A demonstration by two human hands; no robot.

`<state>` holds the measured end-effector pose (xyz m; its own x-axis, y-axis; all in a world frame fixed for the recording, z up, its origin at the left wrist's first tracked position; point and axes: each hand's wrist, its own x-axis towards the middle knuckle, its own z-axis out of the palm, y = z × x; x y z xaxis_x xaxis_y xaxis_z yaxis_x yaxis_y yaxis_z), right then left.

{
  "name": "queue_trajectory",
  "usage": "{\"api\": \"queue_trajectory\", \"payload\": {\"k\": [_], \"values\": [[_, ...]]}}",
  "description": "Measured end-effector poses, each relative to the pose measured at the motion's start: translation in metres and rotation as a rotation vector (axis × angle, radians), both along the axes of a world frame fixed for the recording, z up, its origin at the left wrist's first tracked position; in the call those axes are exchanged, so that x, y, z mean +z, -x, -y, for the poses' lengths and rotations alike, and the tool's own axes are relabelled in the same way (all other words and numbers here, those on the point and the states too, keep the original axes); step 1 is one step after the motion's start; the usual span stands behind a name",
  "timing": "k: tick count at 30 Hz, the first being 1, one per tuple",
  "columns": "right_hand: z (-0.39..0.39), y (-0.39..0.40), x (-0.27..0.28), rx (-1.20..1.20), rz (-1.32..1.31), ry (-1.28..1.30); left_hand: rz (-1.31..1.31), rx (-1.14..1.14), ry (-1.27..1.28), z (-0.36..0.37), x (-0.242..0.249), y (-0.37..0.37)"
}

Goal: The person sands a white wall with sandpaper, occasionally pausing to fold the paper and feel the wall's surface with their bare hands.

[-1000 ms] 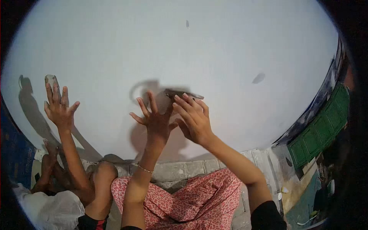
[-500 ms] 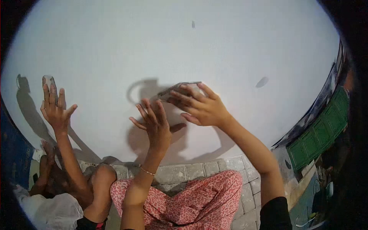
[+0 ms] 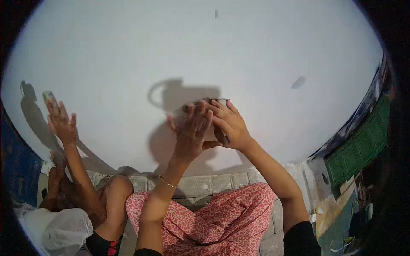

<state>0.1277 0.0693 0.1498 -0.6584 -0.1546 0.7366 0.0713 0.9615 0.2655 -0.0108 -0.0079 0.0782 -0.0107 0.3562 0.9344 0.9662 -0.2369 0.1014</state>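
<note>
My right hand (image 3: 232, 130) lies against the white wall (image 3: 256, 51), its fingers extended over a thin, flat grey piece (image 3: 222, 99). Only a narrow edge of that piece shows above the fingertips; the rest is covered. Close beside it on the left is my left hand (image 3: 190, 134), slightly blurred, with fingers spread and nothing visible in them. Its fingertips overlap the lower left side of the piece, and its thumb reaches toward my right palm.
At the left, another person's hand (image 3: 62, 126) is raised to the wall with a small pale piece (image 3: 47, 94) at the fingertips. Grey marks (image 3: 299, 82) dot the wall. Paving blocks (image 3: 222, 182) run along its foot. A green panel (image 3: 354, 141) stands right.
My right hand and the flat piece have shifted slightly downward on the wall. My left hand has moved right, up against the right hand. The other person's hand has slid lower.
</note>
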Motion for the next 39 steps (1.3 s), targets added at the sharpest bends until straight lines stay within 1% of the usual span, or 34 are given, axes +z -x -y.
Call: {"api": "queue_trajectory", "payload": {"k": [1,3,4,5,6,7,8,9,10,12,13,15,16,17,19,20,21,22,24,25,27,28,31,32,33,35,36,37,38,39], "values": [[0.000,-0.002,-0.004,0.004,-0.006,0.004,-0.006,0.004,0.004,-0.001,-0.003,0.001],[-0.001,-0.009,-0.017,0.133,-0.136,0.154,-0.105,0.123,0.070,-0.004,-0.006,0.004],[0.008,-0.015,-0.031,0.120,-0.231,0.225,-0.111,0.128,0.066,-0.006,-0.005,0.007],[0.011,-0.022,-0.052,0.146,-0.281,0.284,-0.124,0.204,0.025,-0.007,-0.003,0.012],[0.025,-0.035,-0.067,0.134,-0.277,0.350,-0.135,0.279,-0.017,-0.007,-0.001,0.016],[0.034,-0.045,-0.092,0.124,-0.295,0.377,-0.141,0.281,-0.027,-0.005,0.001,0.024],[0.044,-0.060,-0.120,0.105,-0.277,0.554,-0.070,0.379,-0.043,-0.003,0.004,0.033],[0.052,-0.075,-0.147,0.033,-0.262,0.591,0.001,0.475,-0.059,-0.001,0.007,0.037],[0.057,-0.089,-0.175,-0.037,-0.248,0.629,-0.004,0.481,-0.071,0.000,0.011,0.034],[0.067,-0.110,-0.230,-0.120,-0.325,0.895,0.134,0.465,-0.144,0.001,0.016,0.025],[0.068,-0.111,-0.240,-0.110,-0.327,0.897,0.127,0.472,-0.145,-0.001,0.015,0.020],[0.069,-0.111,-0.252,-0.061,-0.321,1.438,-0.236,0.452,-0.063,-0.005,0.010,0.012],[0.065,-0.107,-0.255,-0.043,-0.358,1.329,-0.269,0.483,-0.079,-0.006,0.010,0.017],[0.065,-0.106,-0.257,-0.042,-0.352,1.340,-0.269,0.488,-0.067,-0.004,0.010,0.023],[0.063,-0.101,-0.260,-0.035,-0.487,1.470,0.108,0.484,-0.130,0.000,0.015,0.036],[0.062,-0.100,-0.262,-0.025,-0.496,1.471,0.238,0.438,-0.207,0.001,0.017,0.036],[0.062,-0.104,-0.267,-0.061,-0.434,1.483,0.225,0.437,-0.200,0.000,0.013,0.030],[0.064,-0.102,-0.267,-0.097,-0.371,1.494,0.049,0.440,-0.169,-0.004,0.006,0.020],[0.066,-0.097,-0.263,-0.071,-0.361,1.521,-0.276,0.428,-0.087,-0.009,-0.012,0.020],[0.067,-0.096,-0.260,-0.046,-0.347,1.532,-0.269,0.432,-0.083,-0.007,-0.012,0.028],[0.066,-0.099,-0.261,-0.081,-0.298,1.502,-0.068,0.465,-0.218,-0.007,-0.008,0.043],[0.066,-0.100,-0.261,-0.112,-0.268,1.481,-0.066,0.463,-0.215,-0.009,-0.009,0.040],[0.069,-0.103,-0.259,-0.163,-0.251,1.507,0.282,0.426,-0.292,-0.011,-0.017,0.025],[0.069,-0.100,-0.261,-0.168,-0.257,1.510,0.175,0.437,-0.193,-0.009,-0.027,0.019],[0.067,-0.098,-0.264,-0.137,-0.283,1.529,0.181,0.434,-0.192,-0.011,-0.030,0.025],[0.060,-0.100,-0.267,-0.109,-0.297,1.534,-0.128,0.516,-0.194,-0.011,-0.031,0.046],[0.062,-0.100,-0.266,-0.121,-0.248,1.542,-0.029,0.540,-0.237,-0.007,-0.019,0.051],[0.064,-0.100,-0.264,-0.132,-0.207,1.555,-0.031,0.539,-0.240,-0.006,-0.011,0.047],[0.068,-0.104,-0.261,-0.172,-0.164,1.549,0.136,0.519,-0.272,-0.004,-0.004,0.040],[0.069,-0.104,-0.260,-0.166,-0.174,1.557,0.299,0.497,-0.300,-0.005,0.000,0.034]]}}
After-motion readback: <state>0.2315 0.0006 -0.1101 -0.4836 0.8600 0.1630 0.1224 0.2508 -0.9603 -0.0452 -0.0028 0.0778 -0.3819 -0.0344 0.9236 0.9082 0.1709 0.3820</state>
